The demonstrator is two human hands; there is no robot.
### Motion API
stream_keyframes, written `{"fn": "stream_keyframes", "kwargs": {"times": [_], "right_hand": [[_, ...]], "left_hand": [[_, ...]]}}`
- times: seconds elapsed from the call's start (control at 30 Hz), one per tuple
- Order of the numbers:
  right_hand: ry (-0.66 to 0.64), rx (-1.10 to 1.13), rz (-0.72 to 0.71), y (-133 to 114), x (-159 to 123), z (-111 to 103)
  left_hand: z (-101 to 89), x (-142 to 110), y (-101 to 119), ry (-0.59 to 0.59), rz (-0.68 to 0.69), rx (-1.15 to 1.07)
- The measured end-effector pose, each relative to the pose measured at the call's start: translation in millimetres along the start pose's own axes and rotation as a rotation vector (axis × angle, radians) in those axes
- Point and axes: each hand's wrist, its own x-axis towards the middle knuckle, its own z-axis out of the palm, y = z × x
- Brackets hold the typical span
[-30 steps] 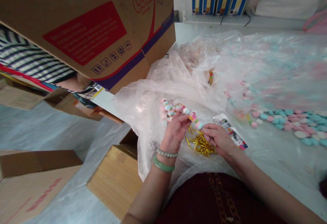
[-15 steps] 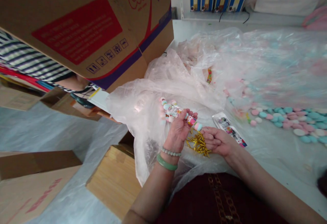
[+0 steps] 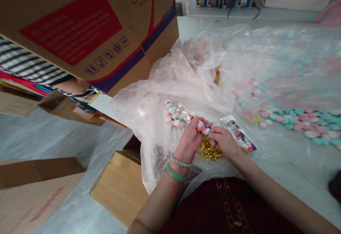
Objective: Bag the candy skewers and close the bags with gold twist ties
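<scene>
My left hand (image 3: 192, 136), with a bead bracelet and a green bangle at the wrist, is closed around a marshmallow skewer (image 3: 205, 131). A clear printed wrapper (image 3: 188, 116) covers the skewer. At the skewer's near end, by the blue marshmallow, my right hand (image 3: 224, 141) pinches with thumb and fingertips; whether a tie is also between them is hidden. Just below both hands lies a bunch of gold twist ties (image 3: 209, 151). Several marshmallow sticks (image 3: 173, 110) lie beyond my left hand. Flat printed wrappers (image 3: 241, 134) are stacked right of my right hand.
Loose pink, blue and white marshmallows (image 3: 301, 120) spread at the right under a plastic sheet (image 3: 266, 63). A large carton (image 3: 106, 24) stands at the left, with a person's striped sleeve (image 3: 29, 63) behind it. Open boxes (image 3: 119, 187) sit on the floor below.
My right hand has moved up and left from beside the gold ties to the skewer's end. My left hand and the skewer have shifted slightly right.
</scene>
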Motion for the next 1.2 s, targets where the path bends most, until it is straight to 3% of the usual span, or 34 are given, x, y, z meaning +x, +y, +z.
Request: {"fn": "stream_keyframes", "kwargs": {"times": [0.37, 0.57, 0.73, 0.93, 1.07, 1.2], "right_hand": [[0.111, -0.577, -0.289, -7, -16, 15], [0.112, -0.476, -0.183, -12, -13, 11], [0.071, -0.387, -0.163, -15, -9, 10], [0.104, -0.353, -0.153, -14, -7, 9], [0.048, -0.328, -0.168, -8, -3, 1], [0.022, -0.318, -0.143, -4, 1, -5]], "left_hand": [[7.3, 1, 4, 0.145, -0.038, -0.007], [0.8, 7, 20, 0.095, 0.021, -0.001], [2.6, 6, 12, 0.084, 0.088, 0.022], [6.9, 2, -5, 0.041, 0.04, 0.029], [5.5, 2, 4, 0.019, -0.017, 0.042], [0.6, 5, 16, 0.078, -0.051, 0.097]]}}
